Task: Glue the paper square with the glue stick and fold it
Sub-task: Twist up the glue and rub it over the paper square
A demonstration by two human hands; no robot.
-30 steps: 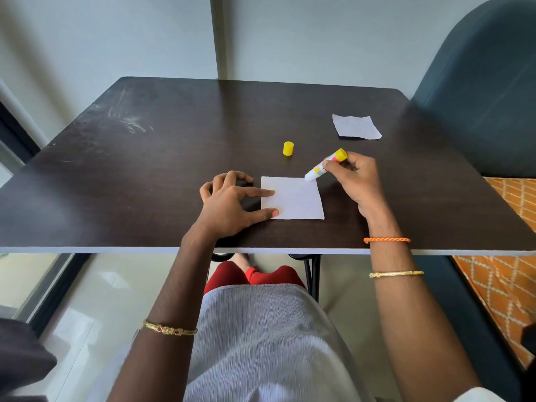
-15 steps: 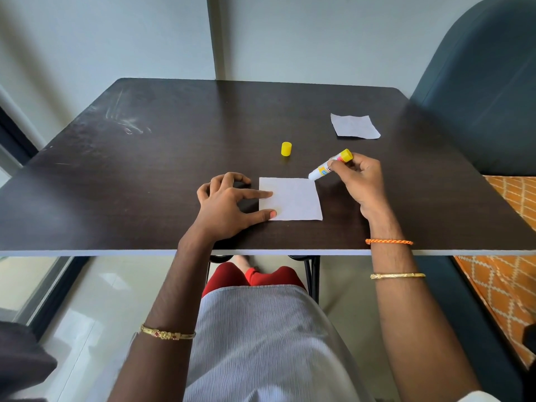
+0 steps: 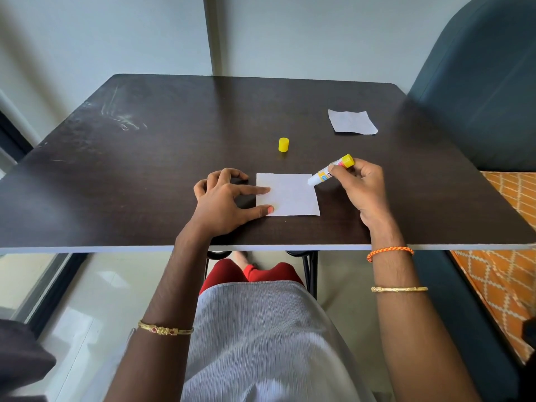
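Head view. Your surface is dark wood-grain laminate with a pale front edge and rounded far corners; scuff marks show at the far left. The paper square lies flat near the front edge, thin, white and matte, with crisp corners.

Your left hand rests on the surface beside the paper's left edge: index finger and thumb are stretched onto the sheet and press it down, the other fingers curled on the wood.

Your right hand pinches the glue stick, a short white cylinder with a printed label and a yellow base. It is tilted, tip down at the paper's far right corner; whether the tip touches the sheet is hard to tell.

The yellow cap, a small plastic cylinder, stands upright beyond the paper, apart from it. A second paper piece, slightly creased, lies toward the far right, well apart.

Open surface runs wide on the left and behind the cap. A dark padded chair crowds the right edge.
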